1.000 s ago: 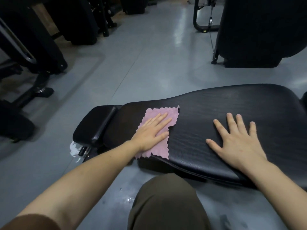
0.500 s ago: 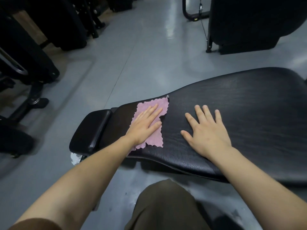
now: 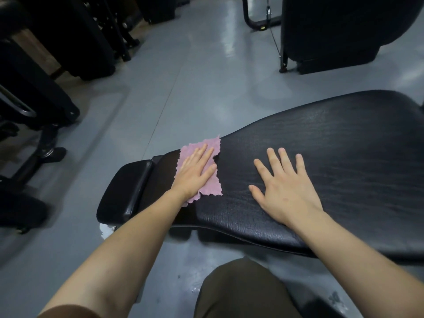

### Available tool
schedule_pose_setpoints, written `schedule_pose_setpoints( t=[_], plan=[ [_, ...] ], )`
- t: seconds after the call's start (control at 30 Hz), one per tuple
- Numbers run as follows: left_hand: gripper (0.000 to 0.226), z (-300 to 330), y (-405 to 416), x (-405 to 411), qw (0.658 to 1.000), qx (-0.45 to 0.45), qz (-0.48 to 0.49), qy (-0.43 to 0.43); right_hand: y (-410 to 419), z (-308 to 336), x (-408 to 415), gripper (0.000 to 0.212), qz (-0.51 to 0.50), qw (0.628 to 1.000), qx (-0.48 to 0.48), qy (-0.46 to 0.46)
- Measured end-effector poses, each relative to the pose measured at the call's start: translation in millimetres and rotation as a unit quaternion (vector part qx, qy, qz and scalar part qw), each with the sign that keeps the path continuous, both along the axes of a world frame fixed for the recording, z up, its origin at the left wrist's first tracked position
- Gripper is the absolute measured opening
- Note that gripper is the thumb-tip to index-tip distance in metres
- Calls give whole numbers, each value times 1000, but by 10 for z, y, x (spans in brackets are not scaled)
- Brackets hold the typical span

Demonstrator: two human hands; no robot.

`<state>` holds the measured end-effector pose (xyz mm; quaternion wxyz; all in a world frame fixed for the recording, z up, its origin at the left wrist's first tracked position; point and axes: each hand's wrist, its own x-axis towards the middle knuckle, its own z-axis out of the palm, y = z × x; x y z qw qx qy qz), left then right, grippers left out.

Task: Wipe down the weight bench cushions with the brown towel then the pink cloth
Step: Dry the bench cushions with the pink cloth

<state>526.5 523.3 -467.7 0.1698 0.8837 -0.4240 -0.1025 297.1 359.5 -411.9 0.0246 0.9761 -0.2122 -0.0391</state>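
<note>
The long black bench cushion point(image 3: 332, 157) runs from the centre to the right edge, with a smaller black seat pad point(image 3: 124, 191) at its left end. A pink cloth point(image 3: 212, 187) with a scalloped edge lies flat on the narrow left part of the long cushion. My left hand point(image 3: 196, 173) presses flat on the cloth with straight fingers. To its right, my right hand point(image 3: 284, 187) rests palm down on the bare cushion, fingers spread. The brown towel is not in view.
Grey floor point(image 3: 183, 88) stretches beyond the bench. Black gym machines point(image 3: 57, 53) stand along the left, and another black padded machine point(image 3: 344, 31) stands at the top right. My knee in brown trousers point(image 3: 245, 292) is at the bottom centre.
My left hand and the pink cloth have slid a little toward the cushion's far edge. My right hand has shifted left along the cushion, closer to the cloth.
</note>
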Motion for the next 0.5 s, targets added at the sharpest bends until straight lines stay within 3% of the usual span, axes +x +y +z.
schedule_pose_setpoints(
  t=[0.27, 0.5],
  plan=[
    [67, -7, 397, -444, 1000, 7, -17, -6, -5, 27, -6, 73, 0, 1000, 5, 16],
    [55, -43, 528, -668, 999, -12, 43, 5, 5, 35, -7, 73, -2, 1000, 0, 10]
  ],
)
